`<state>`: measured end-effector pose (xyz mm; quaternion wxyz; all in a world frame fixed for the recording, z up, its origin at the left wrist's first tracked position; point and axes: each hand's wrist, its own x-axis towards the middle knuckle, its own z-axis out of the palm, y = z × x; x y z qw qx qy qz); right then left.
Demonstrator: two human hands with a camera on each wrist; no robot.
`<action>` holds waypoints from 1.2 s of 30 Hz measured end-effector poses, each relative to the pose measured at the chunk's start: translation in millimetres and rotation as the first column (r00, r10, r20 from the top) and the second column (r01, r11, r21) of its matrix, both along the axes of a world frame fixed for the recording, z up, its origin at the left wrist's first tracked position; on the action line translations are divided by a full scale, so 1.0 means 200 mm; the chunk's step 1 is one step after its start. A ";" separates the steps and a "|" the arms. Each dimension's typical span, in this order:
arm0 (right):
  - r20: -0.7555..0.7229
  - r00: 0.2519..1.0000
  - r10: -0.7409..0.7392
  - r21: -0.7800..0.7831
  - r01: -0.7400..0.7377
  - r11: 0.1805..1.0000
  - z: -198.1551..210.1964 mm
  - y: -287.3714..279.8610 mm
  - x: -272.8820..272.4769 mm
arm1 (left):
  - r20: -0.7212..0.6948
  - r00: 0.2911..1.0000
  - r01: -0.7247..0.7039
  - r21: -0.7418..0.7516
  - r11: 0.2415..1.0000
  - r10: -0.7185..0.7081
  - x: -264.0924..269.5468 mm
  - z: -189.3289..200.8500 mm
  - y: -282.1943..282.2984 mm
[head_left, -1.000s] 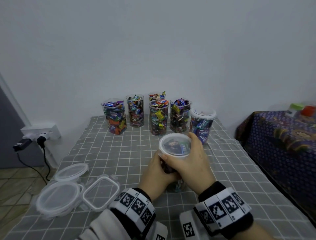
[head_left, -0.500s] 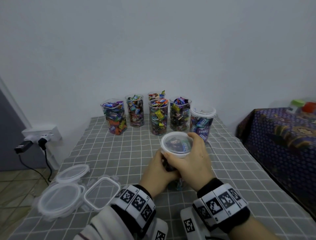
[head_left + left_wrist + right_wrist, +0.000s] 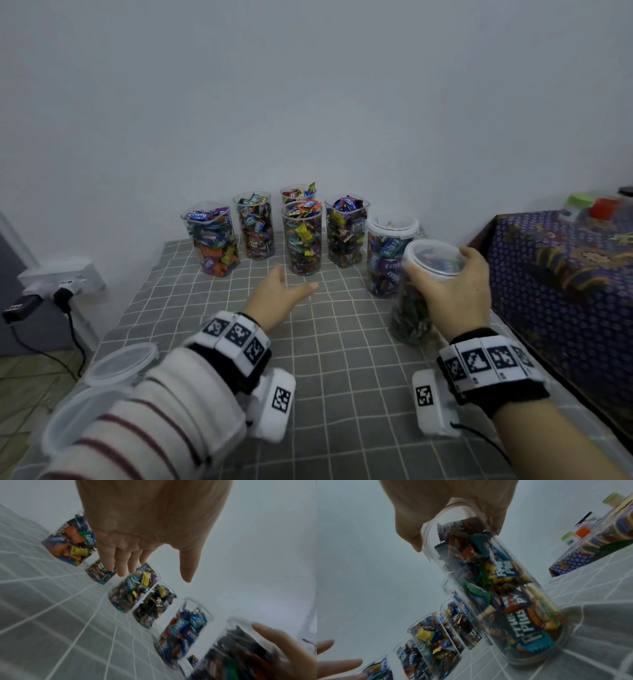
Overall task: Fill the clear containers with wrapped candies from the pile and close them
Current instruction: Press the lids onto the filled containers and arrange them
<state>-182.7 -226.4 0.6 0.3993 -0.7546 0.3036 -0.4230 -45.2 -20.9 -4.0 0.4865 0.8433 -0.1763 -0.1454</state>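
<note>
My right hand (image 3: 452, 274) grips the lidded top of a tall clear container (image 3: 412, 308) full of wrapped candies, near the table's right edge; the right wrist view shows the same container (image 3: 496, 588) with its base on the cloth. Just behind it stands another lidded candy container (image 3: 388, 257). My left hand (image 3: 284, 291) hovers open and holds nothing over the middle of the table, its fingers (image 3: 120, 563) pointing toward a row of several open-topped candy-filled containers (image 3: 301, 240) at the back.
A grey checked cloth (image 3: 342, 377) covers the table. Loose clear lids and shallow tubs (image 3: 113, 370) lie at the front left edge. A wall socket with plugs (image 3: 58, 284) sits low at left. A patterned blue-covered surface (image 3: 565, 291) borders the right side.
My right hand has carried the lidded container from the table's middle to the right, beside the other lidded one. My left hand has let go of it and now reaches forward, open.
</note>
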 end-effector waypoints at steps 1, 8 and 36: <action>0.002 1.000 -0.008 -0.008 0.008 1.000 -0.01 -0.01 0.01 | 0.021 0.999 -0.029 -0.009 1.000 0.029 0.05 0.02 -0.01; 0.010 1.000 -0.018 -0.108 0.019 0.994 -0.05 -0.05 0.12 | 0.127 0.973 -0.192 0.000 0.981 0.190 0.40 0.10 -0.13; 0.044 0.998 -0.038 -0.213 0.046 0.976 -0.10 -0.07 0.14 | 0.180 0.969 -0.176 0.017 0.984 0.171 0.65 -0.02 -0.26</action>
